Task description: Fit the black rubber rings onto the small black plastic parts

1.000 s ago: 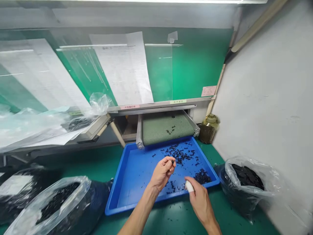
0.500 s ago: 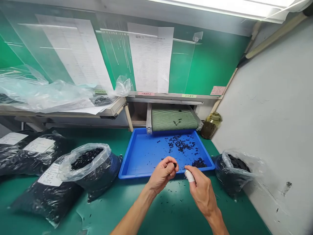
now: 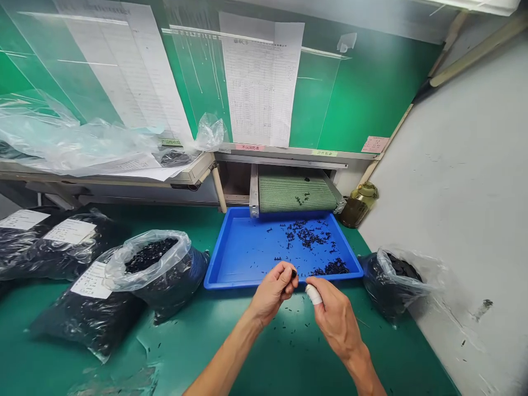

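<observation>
Pinched between the thumb and forefinger of my left hand (image 3: 274, 289) is a small black part (image 3: 293, 274). My right hand (image 3: 335, 314) is closed just to its right, with white tape (image 3: 314, 294) round the thumb; whether its fingertips hold anything is hidden. Both hands are over the front rim of a blue tray (image 3: 247, 281). Small black pieces (image 3: 309, 234) lie scattered in the tray, with a denser pile (image 3: 335, 267) at its front right corner.
A green conveyor belt (image 3: 284, 192) carrying a few black parts ends above the tray. Open bags of black parts stand left (image 3: 152, 275) and right (image 3: 396, 286). Labelled bags (image 3: 94, 313) lie further left. A jar (image 3: 359, 204) stands by the wall. Bits litter the green table (image 3: 198, 352).
My right hand has moved slightly left, closer to my left hand. The left hand still pinches the black part. The camera view has tilted down a little.
</observation>
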`<state>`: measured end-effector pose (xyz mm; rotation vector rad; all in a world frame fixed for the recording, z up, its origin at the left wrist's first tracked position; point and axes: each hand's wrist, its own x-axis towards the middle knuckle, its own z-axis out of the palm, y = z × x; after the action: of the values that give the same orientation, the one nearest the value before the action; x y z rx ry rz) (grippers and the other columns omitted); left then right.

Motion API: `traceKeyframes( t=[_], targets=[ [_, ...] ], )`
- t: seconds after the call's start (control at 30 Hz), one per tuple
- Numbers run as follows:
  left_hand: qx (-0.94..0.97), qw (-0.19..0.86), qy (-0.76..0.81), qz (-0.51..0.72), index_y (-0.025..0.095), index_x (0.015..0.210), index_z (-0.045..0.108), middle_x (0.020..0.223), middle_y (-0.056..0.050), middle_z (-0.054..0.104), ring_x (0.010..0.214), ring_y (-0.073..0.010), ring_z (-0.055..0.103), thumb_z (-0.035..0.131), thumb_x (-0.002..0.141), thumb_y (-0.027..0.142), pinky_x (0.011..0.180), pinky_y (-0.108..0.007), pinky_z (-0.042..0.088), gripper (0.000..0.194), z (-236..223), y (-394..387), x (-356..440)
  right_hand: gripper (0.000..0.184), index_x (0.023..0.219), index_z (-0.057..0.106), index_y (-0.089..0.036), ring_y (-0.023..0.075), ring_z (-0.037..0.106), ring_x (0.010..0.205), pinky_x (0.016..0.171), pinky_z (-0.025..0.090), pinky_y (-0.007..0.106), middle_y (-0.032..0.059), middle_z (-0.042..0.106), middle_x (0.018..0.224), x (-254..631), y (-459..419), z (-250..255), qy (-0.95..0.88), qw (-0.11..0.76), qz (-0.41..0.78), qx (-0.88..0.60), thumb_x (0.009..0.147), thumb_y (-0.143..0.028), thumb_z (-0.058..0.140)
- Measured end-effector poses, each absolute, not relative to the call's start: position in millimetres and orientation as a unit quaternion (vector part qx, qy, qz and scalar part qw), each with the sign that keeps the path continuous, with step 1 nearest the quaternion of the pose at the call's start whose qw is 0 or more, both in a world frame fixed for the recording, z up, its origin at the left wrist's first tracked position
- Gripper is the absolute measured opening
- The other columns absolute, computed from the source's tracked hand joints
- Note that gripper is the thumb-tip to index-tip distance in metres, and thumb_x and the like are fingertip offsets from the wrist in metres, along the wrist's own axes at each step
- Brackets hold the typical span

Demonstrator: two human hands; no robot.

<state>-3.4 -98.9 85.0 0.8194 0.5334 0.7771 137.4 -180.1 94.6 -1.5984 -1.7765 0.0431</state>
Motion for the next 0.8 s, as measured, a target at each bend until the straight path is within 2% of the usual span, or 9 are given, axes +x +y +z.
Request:
traceKeyframes(
  t=[0.23,0.4,0.63,0.8],
  targets=[
    [0.367,0.814,0.266,0.363,0.016,0.097,0.056,0.067,0.002,0.051,0.053,-0.0049,0.034,0.063,0.081,0.043,0.048,-0.020,0.017,0.033,82,-98,5,0.031,0.103,0.057,-0.023,0.0175,0.058,0.078,0.067,0.044,0.029,0.0032,0.064,0.087,136,-174,92,-0.704,0.326,0.042,-0.630,0.086,-0.007,0.037],
    [0.382,0.797,0.289,0.368,0.016,0.090,0.055,0.064,0.003,0.052,0.053,-0.0053,0.034,0.064,0.079,0.044,0.050,-0.020,0.019,0.031,78,-97,9,0.034,0.104,0.058,-0.022,0.0179,0.058,0.082,0.071,0.044,0.028,0.0048,0.064,0.089,136,-170,90,-0.702,0.314,0.045,-0.638,0.084,-0.006,0.035],
    [0.402,0.793,0.283,0.360,0.018,0.091,0.052,0.068,0.002,0.053,0.055,-0.0067,0.034,0.065,0.078,0.044,0.051,-0.021,0.020,0.032,73,-95,11,0.038,0.104,0.057,-0.022,0.0177,0.057,0.083,0.072,0.043,0.027,0.0043,0.063,0.091,138,-166,90,-0.688,0.303,0.060,-0.657,0.080,-0.003,0.035],
    [0.475,0.751,0.302,0.345,0.018,0.090,0.053,0.071,0.001,0.054,0.057,-0.0079,0.034,0.062,0.081,0.043,0.054,-0.022,0.024,0.028,73,-92,7,0.037,0.096,0.057,-0.022,0.0166,0.054,0.077,0.064,0.037,0.025,0.0028,0.060,0.084,136,-167,92,-0.679,0.267,0.056,-0.682,0.075,-0.001,0.036]
  ],
)
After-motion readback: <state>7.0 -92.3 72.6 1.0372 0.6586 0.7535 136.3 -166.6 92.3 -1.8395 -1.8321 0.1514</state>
